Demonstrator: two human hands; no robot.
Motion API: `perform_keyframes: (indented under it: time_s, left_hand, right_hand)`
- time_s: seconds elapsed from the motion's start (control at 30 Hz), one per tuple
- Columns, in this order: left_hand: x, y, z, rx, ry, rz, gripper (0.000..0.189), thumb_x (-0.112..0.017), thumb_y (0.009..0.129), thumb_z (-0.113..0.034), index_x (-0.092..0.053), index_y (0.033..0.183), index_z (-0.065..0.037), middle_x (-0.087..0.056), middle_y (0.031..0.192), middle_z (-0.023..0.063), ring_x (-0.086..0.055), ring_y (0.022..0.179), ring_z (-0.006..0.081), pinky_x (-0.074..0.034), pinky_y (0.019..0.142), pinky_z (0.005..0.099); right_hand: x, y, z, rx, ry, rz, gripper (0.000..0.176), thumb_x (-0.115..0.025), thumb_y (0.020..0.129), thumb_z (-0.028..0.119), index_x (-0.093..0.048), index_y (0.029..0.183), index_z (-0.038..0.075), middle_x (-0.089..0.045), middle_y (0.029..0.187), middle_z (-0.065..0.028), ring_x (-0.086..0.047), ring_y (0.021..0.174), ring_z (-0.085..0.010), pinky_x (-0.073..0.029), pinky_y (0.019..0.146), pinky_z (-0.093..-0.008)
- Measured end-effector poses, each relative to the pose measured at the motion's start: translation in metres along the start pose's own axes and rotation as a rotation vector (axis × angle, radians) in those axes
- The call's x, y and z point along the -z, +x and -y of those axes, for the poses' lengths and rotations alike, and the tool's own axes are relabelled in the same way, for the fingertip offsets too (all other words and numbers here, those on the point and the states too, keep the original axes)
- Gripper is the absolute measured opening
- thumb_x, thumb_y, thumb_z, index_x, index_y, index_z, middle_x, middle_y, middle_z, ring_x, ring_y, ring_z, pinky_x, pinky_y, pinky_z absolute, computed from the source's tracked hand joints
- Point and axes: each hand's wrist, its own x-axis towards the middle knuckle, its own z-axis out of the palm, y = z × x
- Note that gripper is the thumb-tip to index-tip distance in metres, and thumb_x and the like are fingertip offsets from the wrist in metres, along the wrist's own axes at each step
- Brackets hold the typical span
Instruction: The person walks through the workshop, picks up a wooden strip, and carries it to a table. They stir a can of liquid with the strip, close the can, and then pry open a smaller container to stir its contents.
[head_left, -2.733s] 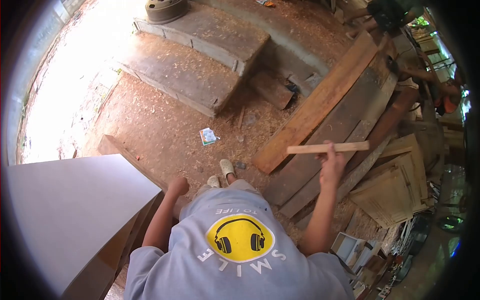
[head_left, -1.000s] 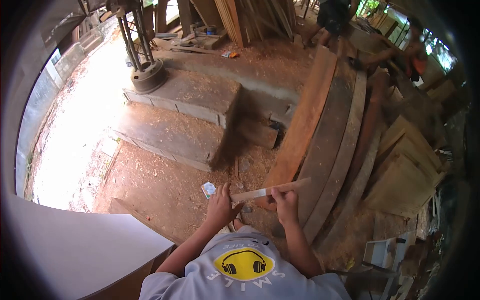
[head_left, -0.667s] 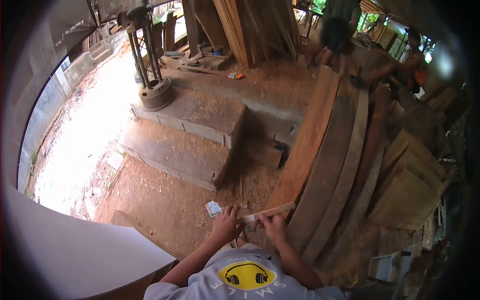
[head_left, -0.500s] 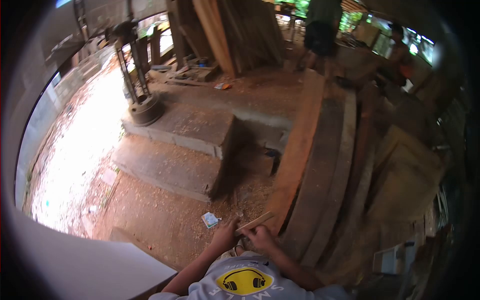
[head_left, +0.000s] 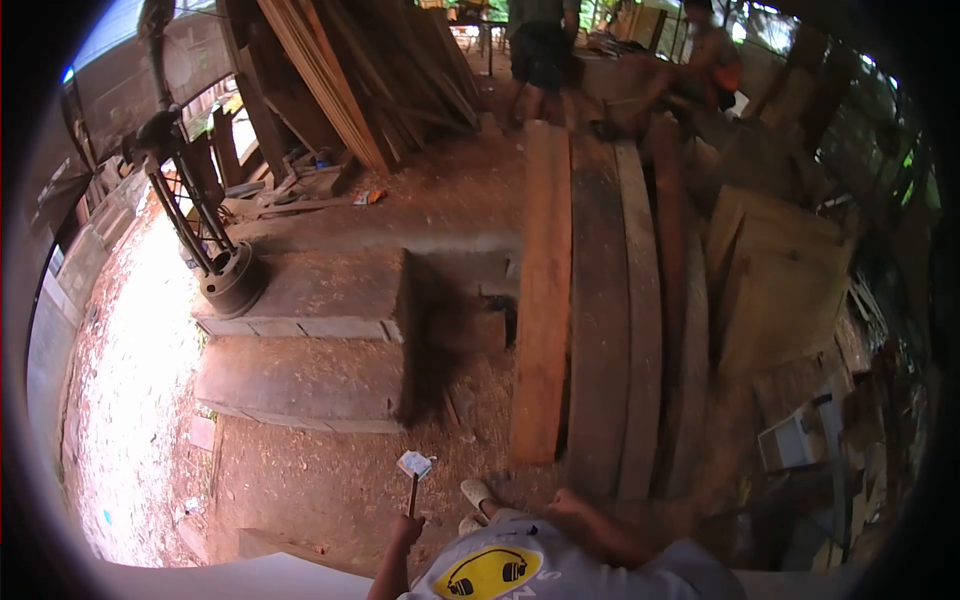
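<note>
My left hand [head_left: 406, 528] is closed round the lower end of a thin wooden strip [head_left: 413, 493], which points away from me. Beyond the strip's far end lies a small white and blue packet [head_left: 415, 464] on the ground. My right hand [head_left: 568, 503] is on the other side of my body, near the close end of the long planks, with its fingers curled; whatever it may hold is too small to make out. Between the hands a light-coloured shoe [head_left: 480, 493] shows in front of my shirt.
Long planks [head_left: 545, 300] lie lengthwise ahead. Concrete steps [head_left: 300, 380] with a metal stand [head_left: 228, 280] are at left. Boards [head_left: 340, 90] lean at the back. One person [head_left: 538, 50] stands behind the planks, another [head_left: 708, 55] is further right. Panels [head_left: 790, 280] lean at right.
My hands have moved apart, and the right hand has let go of the wooden strip, which stays in my left hand. The strip now points forward. The view has turned to the right.
</note>
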Motion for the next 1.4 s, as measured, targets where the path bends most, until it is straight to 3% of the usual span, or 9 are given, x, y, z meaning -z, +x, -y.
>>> perform_keyframes:
  time_s: [0.23,0.47,0.5,0.6,0.67,0.73,0.8,1.2,1.4]
  left_hand:
    - [0.017,-0.045,0.077,0.105,0.336,0.284,0.035,-0.071,0.077,-0.028,-0.068,0.079,0.007,-0.065,0.063,0.0161,-0.066,0.054,0.0262,-0.05,0.047,0.0396]
    - [0.0,0.001,0.119,-0.78,0.797,0.275,0.029,-0.066,0.082,-0.022,-0.068,0.071,0.004,-0.066,0.065,0.0202,-0.068,0.056,0.0229,-0.051,0.049,0.0396]
    - [-0.015,0.033,0.123,-0.122,0.673,0.641,0.029,-0.062,0.084,-0.02,-0.067,0.068,0.004,-0.066,0.064,0.0188,-0.068,0.056,0.0258,-0.053,0.051,0.0397]
    - [0.001,0.028,0.049,-0.107,0.74,0.501,0.029,-0.059,0.084,-0.017,-0.066,0.066,0.003,-0.066,0.063,0.0168,-0.067,0.055,0.0277,-0.054,0.051,0.0389]
    - [-0.006,0.061,0.051,-0.485,0.685,0.414,0.028,-0.058,0.085,-0.017,-0.066,0.068,0.004,-0.067,0.062,0.0161,-0.067,0.054,0.0272,-0.053,0.049,0.0388]
    - [-0.001,0.067,0.036,-0.476,0.6,0.402,0.028,-0.057,0.085,-0.017,-0.067,0.071,0.004,-0.067,0.063,0.0159,-0.067,0.054,0.0262,-0.053,0.049,0.039]
    - [0.022,0.032,-0.02,-0.093,0.48,0.471,0.027,-0.056,0.085,-0.018,-0.068,0.075,0.004,-0.068,0.064,0.0161,-0.068,0.057,0.0247,-0.054,0.051,0.0394]
    - [0.001,0.04,-0.016,-0.157,0.683,0.492,0.029,-0.056,0.086,-0.021,-0.069,0.074,0.002,-0.068,0.067,0.0169,-0.068,0.057,0.0253,-0.055,0.057,0.0393]
    - [-0.005,0.048,-0.083,-0.485,0.28,-0.08,0.057,-0.063,0.083,-0.041,-0.059,0.114,0.007,-0.063,0.111,0.0276,-0.061,0.105,0.0399,-0.05,0.087,0.0471]
  right_hand:
    - [-0.059,-0.051,-0.094,-0.29,-0.1,-0.057,0.028,-0.062,0.08,0.027,-0.07,0.08,0.0,-0.068,0.083,-0.021,-0.067,0.079,-0.0346,-0.051,0.072,-0.0453]
    - [-0.039,-0.096,-0.018,-0.473,0.087,-0.004,0.02,-0.059,0.08,0.019,-0.068,0.083,0.001,-0.067,0.072,-0.0127,-0.066,0.067,-0.0267,-0.053,0.06,-0.0412]
    - [-0.041,-0.094,-0.011,-0.491,0.187,0.035,0.02,-0.06,0.08,0.02,-0.069,0.084,0.002,-0.067,0.071,-0.0121,-0.066,0.065,-0.0253,-0.052,0.058,-0.0402]
    - [-0.057,-0.075,-0.016,-0.44,0.318,0.076,0.021,-0.061,0.079,0.021,-0.07,0.083,0.003,-0.066,0.069,-0.0112,-0.063,0.058,-0.0223,-0.051,0.054,-0.0379]
    - [-0.057,-0.073,-0.008,-0.297,0.207,0.039,0.022,-0.061,0.079,0.023,-0.07,0.081,0.003,-0.066,0.067,-0.0121,-0.062,0.055,-0.0218,-0.05,0.053,-0.0375]
    - [-0.041,-0.077,0.008,-0.287,0.147,0.062,0.024,-0.062,0.078,0.025,-0.07,0.079,0.003,-0.065,0.066,-0.0128,-0.062,0.056,-0.0204,-0.049,0.053,-0.0374]
    - [-0.031,-0.082,0.015,-0.285,0.137,0.062,0.026,-0.062,0.078,0.027,-0.07,0.078,0.002,-0.065,0.066,-0.0138,-0.062,0.058,-0.0206,-0.049,0.054,-0.0379]
    - [-0.016,-0.088,-0.016,-0.471,0.056,-0.358,0.029,-0.058,0.077,0.023,-0.069,0.089,-0.001,-0.067,0.091,-0.0236,-0.066,0.087,-0.0374,-0.052,0.079,-0.0449]
    - [-0.026,-0.073,-0.033,-0.455,0.098,-0.181,0.025,-0.054,0.081,0.018,-0.068,0.085,-0.002,-0.067,0.08,-0.0194,-0.066,0.072,-0.0315,-0.053,0.065,-0.0427]
